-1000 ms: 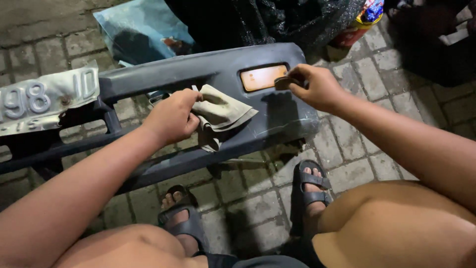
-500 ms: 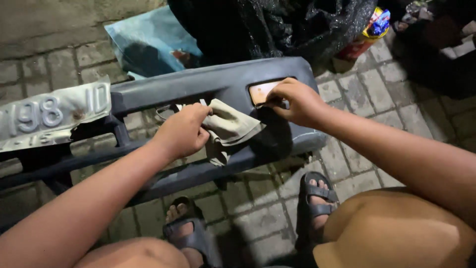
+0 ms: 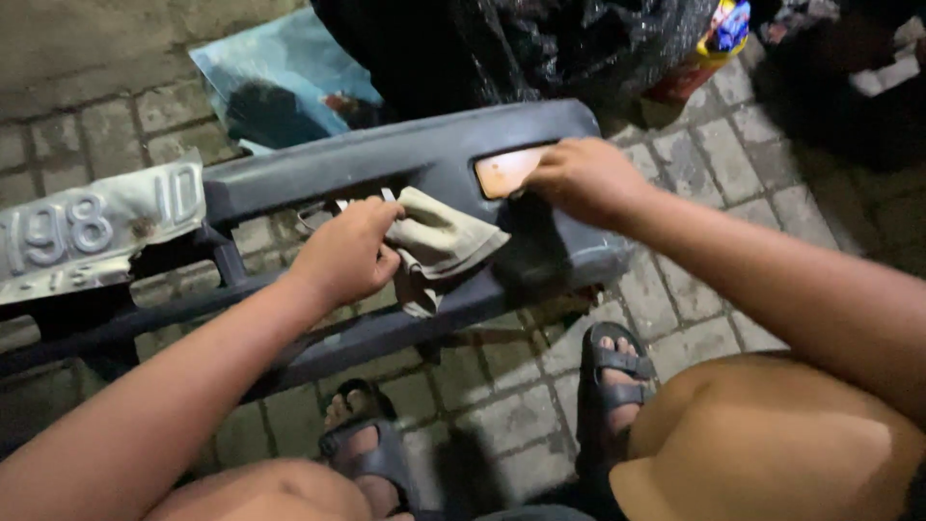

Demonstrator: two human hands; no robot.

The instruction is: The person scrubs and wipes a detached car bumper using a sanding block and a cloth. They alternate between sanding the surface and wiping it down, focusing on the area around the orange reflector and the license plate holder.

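Moved: our right hand (image 3: 579, 178) slid further onto the orange lamp lens (image 3: 506, 171) since the earlier frame; more of the lens shows now.
Left hand: our left hand (image 3: 349, 253) fingers curled, gripping the beige rag (image 3: 439, 241), pressed on the bumper.
Right hand: fingers bent down on the lens edge; we cannot tell if they pinch anything.
Bumper: grey car bumper (image 3: 424, 154) lies across the brick paving (image 3: 502, 405), in front of our sandalled feet (image 3: 612, 381).
Around: bent number plate (image 3: 92, 232) at the bumper's left end; blue sheet (image 3: 280, 92) and black plastic bags (image 3: 540, 43) behind; yellow packet (image 3: 723, 29) top right.
Blocking: right hand covers the lens's right end; rag hides part of the bumper face.
Same: rag stays under our left hand.
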